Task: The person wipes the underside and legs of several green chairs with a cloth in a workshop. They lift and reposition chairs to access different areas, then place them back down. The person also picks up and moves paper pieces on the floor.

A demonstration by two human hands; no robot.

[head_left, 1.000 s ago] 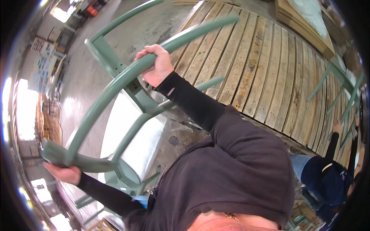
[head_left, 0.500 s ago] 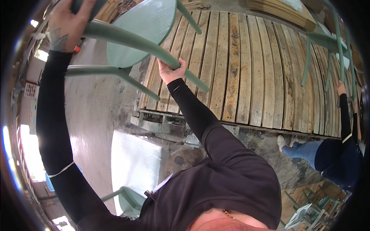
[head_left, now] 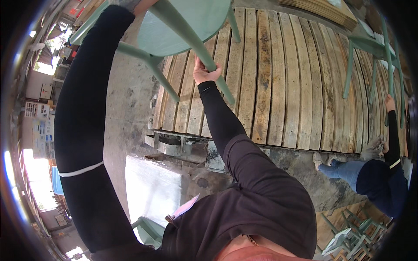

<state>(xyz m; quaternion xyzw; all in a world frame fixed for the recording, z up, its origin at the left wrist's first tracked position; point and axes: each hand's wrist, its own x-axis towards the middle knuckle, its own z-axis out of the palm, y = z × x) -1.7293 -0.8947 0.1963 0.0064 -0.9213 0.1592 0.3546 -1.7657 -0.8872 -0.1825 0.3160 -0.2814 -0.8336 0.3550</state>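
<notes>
A pale green chair (head_left: 185,28) with a round seat is tilted above the near left end of a slatted wooden platform (head_left: 263,78). My right hand (head_left: 207,73) is closed round one of its legs, near the lower end. My left arm reaches up to the top edge of the picture. There my left hand (head_left: 141,6) shows only in part, close to the upper end of the same leg; its fingers are cut off. Another chair leg slants down to the left of my right hand.
A co-worker (head_left: 379,178) at the right holds another green chair (head_left: 372,45) over the platform. Several green chairs (head_left: 357,232) stand at the lower right. Flat brown boards (head_left: 322,11) lie stacked beyond the platform. A shiny white sheet (head_left: 150,182) is below the platform's left corner.
My left hand has moved right and up, mostly out of view. The chair has shifted right and turned, its gripped leg now steeper. My right hand has kept hold, slightly further right.
</notes>
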